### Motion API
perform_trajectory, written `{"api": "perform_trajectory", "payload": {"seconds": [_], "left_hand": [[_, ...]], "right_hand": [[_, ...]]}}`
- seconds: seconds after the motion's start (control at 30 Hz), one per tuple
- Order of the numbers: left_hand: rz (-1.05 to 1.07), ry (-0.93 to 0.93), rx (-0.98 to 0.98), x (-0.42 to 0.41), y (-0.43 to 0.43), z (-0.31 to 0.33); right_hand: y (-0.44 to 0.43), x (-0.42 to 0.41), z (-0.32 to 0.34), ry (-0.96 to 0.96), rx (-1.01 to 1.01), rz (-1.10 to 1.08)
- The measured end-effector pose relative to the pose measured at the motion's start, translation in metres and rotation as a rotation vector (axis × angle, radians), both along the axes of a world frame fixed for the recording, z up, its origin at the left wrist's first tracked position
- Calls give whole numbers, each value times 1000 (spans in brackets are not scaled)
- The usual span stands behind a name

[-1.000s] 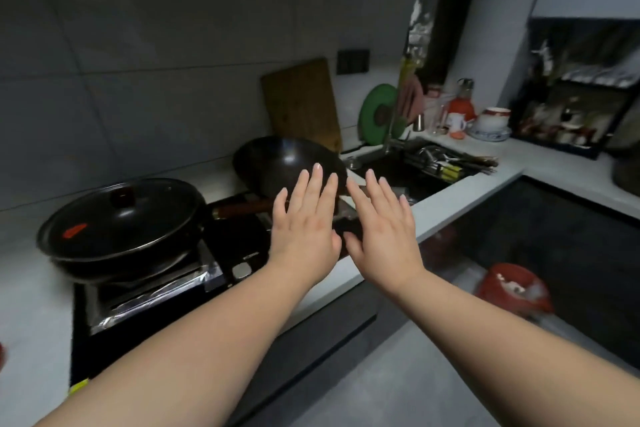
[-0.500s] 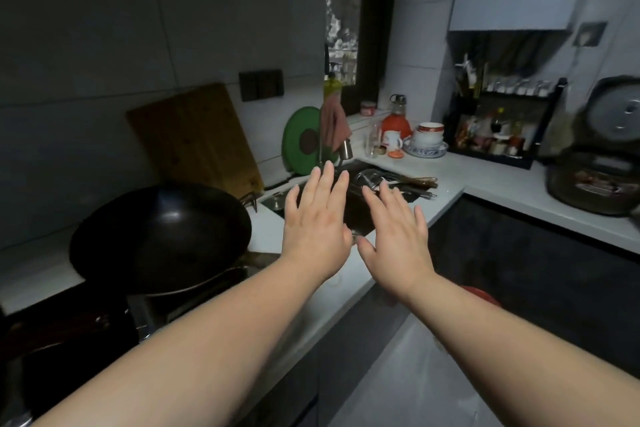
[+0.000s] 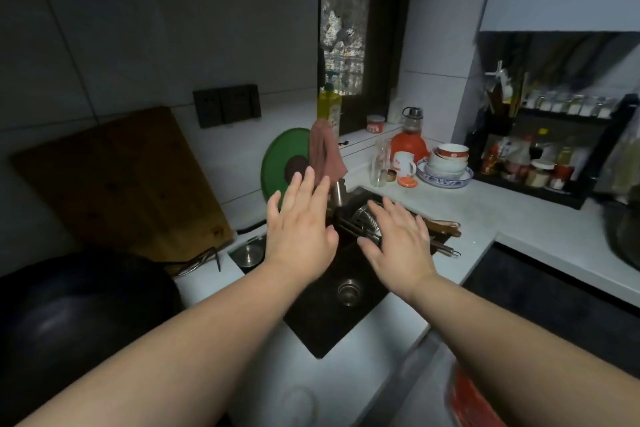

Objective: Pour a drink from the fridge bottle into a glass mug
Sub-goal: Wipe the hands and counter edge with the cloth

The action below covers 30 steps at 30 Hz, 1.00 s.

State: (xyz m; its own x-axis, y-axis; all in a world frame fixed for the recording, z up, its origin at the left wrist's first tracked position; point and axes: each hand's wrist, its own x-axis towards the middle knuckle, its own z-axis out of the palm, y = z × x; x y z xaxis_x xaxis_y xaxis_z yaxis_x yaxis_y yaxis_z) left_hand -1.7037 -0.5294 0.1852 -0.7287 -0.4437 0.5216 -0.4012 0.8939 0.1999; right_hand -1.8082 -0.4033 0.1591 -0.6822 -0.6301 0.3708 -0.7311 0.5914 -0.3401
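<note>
1. A clear glass vessel [image 3: 380, 163], perhaps the mug though no handle can be made out, stands upright on the white desk [image 3: 485, 215] at the far right of the sink [image 3: 332, 315], its long axis vertical and its mouth up.
2. It looks tall, transparent and empty. The fridge bottle does not show.
3. Both grips are bare hands, flat and spread, palms down, holding nothing: the left hand [image 3: 298, 236] hovers over the sink's left edge, the right hand [image 3: 398, 246] over its far part.
4. Just beside the glass stand a white mug with red print [image 3: 403, 163], an orange jug [image 3: 410, 142] and stacked bowls [image 3: 448, 159] on a blue-patterned plate.
5. Between the hands and the glass lie utensils [image 3: 443, 229] across the sink, with a tap draped in a pink cloth [image 3: 325, 156].
6. To the left stand a green lid [image 3: 280, 159], a wooden chopping board [image 3: 121, 184] and a dark wok [image 3: 69, 322]; a spice rack [image 3: 554, 156] stands far right.
</note>
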Motion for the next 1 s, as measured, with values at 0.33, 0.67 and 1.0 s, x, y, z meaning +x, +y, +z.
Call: {"api": "perform_trajectory", "payload": {"seconds": [0.33,0.67,1.0], "left_hand": [[114,21,-27,-98,-66,-24],[451,-31,64,-182,-106,-37],[564,-55,71,-202,-106,-54]], "right_hand": [[-121,-169,-10,-71,-58,144],[-242,-282,13,-267,-184,321],[-265,-292,16,-484,-341,319]]}}
